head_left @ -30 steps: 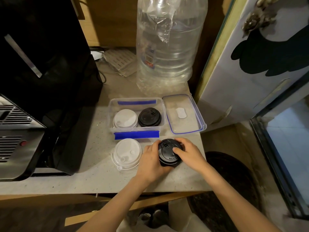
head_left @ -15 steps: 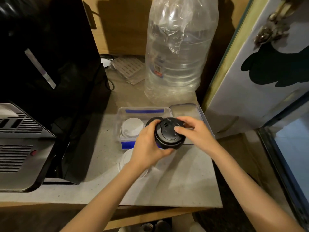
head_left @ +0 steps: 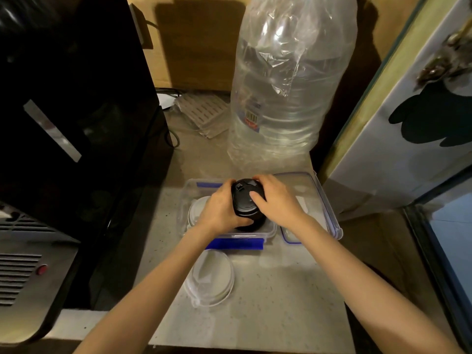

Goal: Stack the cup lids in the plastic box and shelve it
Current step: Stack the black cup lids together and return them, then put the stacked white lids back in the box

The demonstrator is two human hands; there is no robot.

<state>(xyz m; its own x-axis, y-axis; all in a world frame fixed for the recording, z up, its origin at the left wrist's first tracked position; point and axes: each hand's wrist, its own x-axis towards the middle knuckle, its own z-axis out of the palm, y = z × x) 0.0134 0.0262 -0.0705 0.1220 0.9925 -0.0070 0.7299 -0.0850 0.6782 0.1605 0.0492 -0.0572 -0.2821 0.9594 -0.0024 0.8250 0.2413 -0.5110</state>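
A stack of black cup lids [head_left: 244,200] is held between both hands over the right half of the clear plastic box [head_left: 237,235], which has blue clips. My left hand [head_left: 221,210] grips its left side, my right hand [head_left: 277,200] its top and right side. Under the stack, more black lids show inside the box. White lids [head_left: 195,210] lie in the box's left half, partly hidden by my left hand. A second stack of white lids [head_left: 210,277] rests on the counter in front of the box. The box's clear cover [head_left: 321,200] lies to its right.
A big empty water bottle [head_left: 283,88] stands right behind the box. A black machine [head_left: 71,123] fills the left side. A painted cabinet door [head_left: 408,118] rises on the right. The counter's front edge [head_left: 255,346] lies near my forearms, with a drop to the floor on the right.
Both hands lifted the black lid stack off the counter and carried it forward over the box's right half. The camera moved closer and tilted.
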